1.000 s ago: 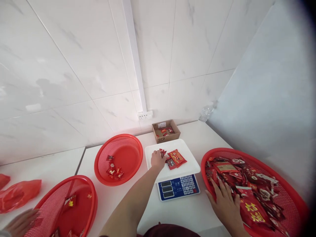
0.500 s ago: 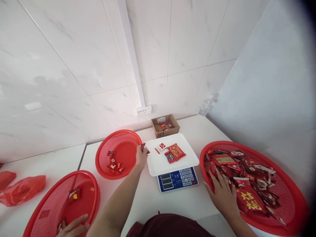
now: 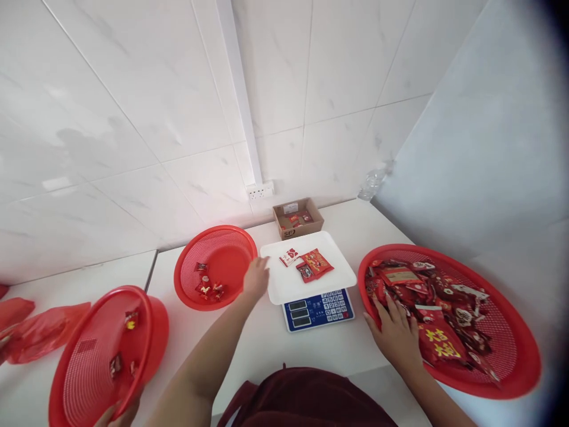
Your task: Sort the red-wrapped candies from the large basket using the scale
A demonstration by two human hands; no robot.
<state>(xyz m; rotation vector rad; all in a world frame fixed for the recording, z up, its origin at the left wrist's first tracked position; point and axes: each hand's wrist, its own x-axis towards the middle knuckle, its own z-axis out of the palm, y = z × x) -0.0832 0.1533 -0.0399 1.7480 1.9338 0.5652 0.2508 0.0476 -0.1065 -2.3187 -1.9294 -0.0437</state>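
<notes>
My left hand (image 3: 256,277) hovers between the middle red basket (image 3: 235,237) and the white pan of the scale (image 3: 284,290). Its fingers are loosely stretched out and I see nothing in them. A few small red candies (image 3: 208,289) lie in that basket. Three snack packets (image 3: 309,263) lie on the scale pan. My right hand (image 3: 393,333) rests flat, fingers spread, on the red packets (image 3: 440,344) at the near left of the large red basket (image 3: 511,388) on the right.
Another person's hand (image 3: 116,412) tips up a third red basket (image 3: 151,320) at the lower left, with a few candies in it. Red plastic bags (image 3: 40,332) lie at far left. A small cardboard box (image 3: 299,218) and a clear bottle (image 3: 371,185) stand by the wall.
My left hand took a small red candy off the scale pan, carried it left to the middle basket's rim, and now shows nothing. The other person lifted and tilted the left basket.
</notes>
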